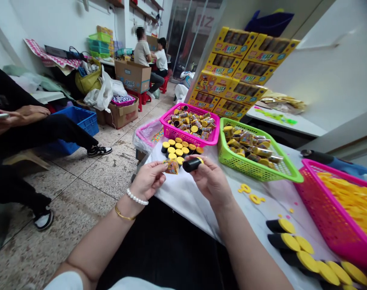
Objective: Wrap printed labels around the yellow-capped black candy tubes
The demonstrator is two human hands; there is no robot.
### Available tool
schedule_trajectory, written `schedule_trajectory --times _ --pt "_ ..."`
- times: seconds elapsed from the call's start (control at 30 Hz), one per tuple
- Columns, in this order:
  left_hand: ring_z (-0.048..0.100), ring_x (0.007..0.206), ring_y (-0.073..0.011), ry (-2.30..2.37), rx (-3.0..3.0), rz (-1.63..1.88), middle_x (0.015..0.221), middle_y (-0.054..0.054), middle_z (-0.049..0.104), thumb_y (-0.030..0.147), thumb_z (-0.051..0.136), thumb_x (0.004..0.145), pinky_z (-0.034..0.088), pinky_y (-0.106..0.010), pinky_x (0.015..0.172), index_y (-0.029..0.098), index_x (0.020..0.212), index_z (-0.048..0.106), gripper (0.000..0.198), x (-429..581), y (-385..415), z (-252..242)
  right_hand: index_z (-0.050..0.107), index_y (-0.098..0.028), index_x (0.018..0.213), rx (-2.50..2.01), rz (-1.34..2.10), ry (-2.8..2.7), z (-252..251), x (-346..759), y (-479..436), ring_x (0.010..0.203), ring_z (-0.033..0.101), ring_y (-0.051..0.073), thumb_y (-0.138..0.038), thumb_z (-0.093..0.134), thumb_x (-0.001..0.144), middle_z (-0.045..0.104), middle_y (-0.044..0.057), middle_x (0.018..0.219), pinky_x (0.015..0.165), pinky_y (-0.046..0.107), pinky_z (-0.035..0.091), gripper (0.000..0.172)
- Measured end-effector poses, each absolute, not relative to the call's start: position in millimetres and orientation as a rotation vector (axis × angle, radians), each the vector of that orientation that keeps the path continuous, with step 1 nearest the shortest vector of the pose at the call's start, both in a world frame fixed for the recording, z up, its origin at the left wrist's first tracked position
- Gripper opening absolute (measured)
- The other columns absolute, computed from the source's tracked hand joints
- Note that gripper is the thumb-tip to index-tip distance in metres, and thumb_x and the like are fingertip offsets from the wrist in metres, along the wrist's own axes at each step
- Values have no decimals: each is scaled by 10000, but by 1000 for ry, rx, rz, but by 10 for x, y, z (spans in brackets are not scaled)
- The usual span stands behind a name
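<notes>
My left hand (150, 180), with a pearl bracelet and a gold bangle at its wrist, pinches a small yellow printed label (172, 166) by its left edge. Just to the right, my right hand (209, 177) grips a small black cylindrical container (191, 164) on its side, a bit of yellow at its right end. A small gap separates label and container. Behind them on the white-covered table (183, 197) stand several black containers with yellow lids (179, 152), grouped upright. Two yellow plastic ring pieces (256, 199) lie to the right of my right hand.
A pink basket (187, 139) and a green basket (262, 175) hold wrapped containers. Another pink basket (328, 209) holds yellow pieces. More yellow-lidded containers (307, 262) line the near right. Yellow boxes (228, 76) are stacked behind. A seated person's leg (65, 127) is at left; two people sit farther back.
</notes>
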State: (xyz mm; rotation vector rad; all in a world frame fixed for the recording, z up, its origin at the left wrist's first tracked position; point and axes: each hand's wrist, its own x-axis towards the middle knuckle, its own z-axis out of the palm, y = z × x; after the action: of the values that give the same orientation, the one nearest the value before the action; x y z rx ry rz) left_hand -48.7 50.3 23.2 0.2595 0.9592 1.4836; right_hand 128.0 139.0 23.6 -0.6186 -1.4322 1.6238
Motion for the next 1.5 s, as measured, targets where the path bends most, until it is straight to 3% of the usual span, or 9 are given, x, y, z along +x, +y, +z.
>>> schedule_trajectory --times 0.13,0.37,0.6,0.7,0.83,1.07,1.2,1.37,1.5 --pt "427 361 5 885 268 1456 622 25 605 113 769 771 186 -93 304 103 796 619 153 -423 559 223 740 -252 986 -652 1617 -1475 225 1203 1336 993 723 248 -547 856 686 781 64 1030 1007 483 541 436" --pt "380 351 2 757 169 1448 585 35 567 77 676 791 168 -98 299 111 721 586 118 -368 595 252 626 -242 939 -766 1568 -1397 204 1189 1313 774 729 172 -515 837 721 745 -8 838 818 394 623 408" --pt "448 405 -13 920 305 1517 658 -8 647 158 783 733 177 -117 326 87 794 687 135 -323 545 201 604 -256 985 -697 1182 -1656 178 1169 1207 879 718 184 -411 808 787 743 31 975 822 349 596 324" --pt "507 500 -36 1062 394 1636 652 17 615 254 870 682 304 -115 394 107 872 726 280 -337 498 200 630 -269 1002 -659 1147 -1628 170 1175 1214 897 709 196 -417 847 746 717 19 955 831 362 598 366" --pt "641 694 -116 959 602 1590 883 -37 703 343 934 589 486 -200 532 141 1007 734 505 -402 493 212 701 -287 1046 -608 1090 -1732 181 1181 1233 959 684 207 -408 865 725 683 35 1037 797 347 599 381" --pt "587 603 -86 989 750 1557 739 -11 686 298 896 643 457 -210 565 132 894 726 346 -435 583 49 740 -267 1107 -630 951 -1985 215 1226 1241 850 680 172 -304 728 864 687 53 1010 798 358 606 247" --pt "584 608 -78 1005 791 1550 761 -3 683 269 888 641 464 -211 595 138 900 728 331 -440 591 13 743 -262 1047 -613 848 -2055 202 1240 1233 950 693 195 -260 711 866 689 72 1121 806 361 619 184" --pt "661 689 -139 957 713 1453 826 -43 711 329 871 679 489 -239 597 139 990 705 400 -536 543 83 725 -263 1055 -625 758 -2079 183 1236 1202 875 705 188 -222 691 863 724 57 1038 823 385 622 199" --pt "617 636 -102 1041 824 1485 770 -25 699 229 872 676 468 -212 598 133 888 709 283 -557 559 143 741 -247 979 -728 914 -1945 130 1180 1231 835 719 196 -278 781 786 753 47 958 826 396 623 199"
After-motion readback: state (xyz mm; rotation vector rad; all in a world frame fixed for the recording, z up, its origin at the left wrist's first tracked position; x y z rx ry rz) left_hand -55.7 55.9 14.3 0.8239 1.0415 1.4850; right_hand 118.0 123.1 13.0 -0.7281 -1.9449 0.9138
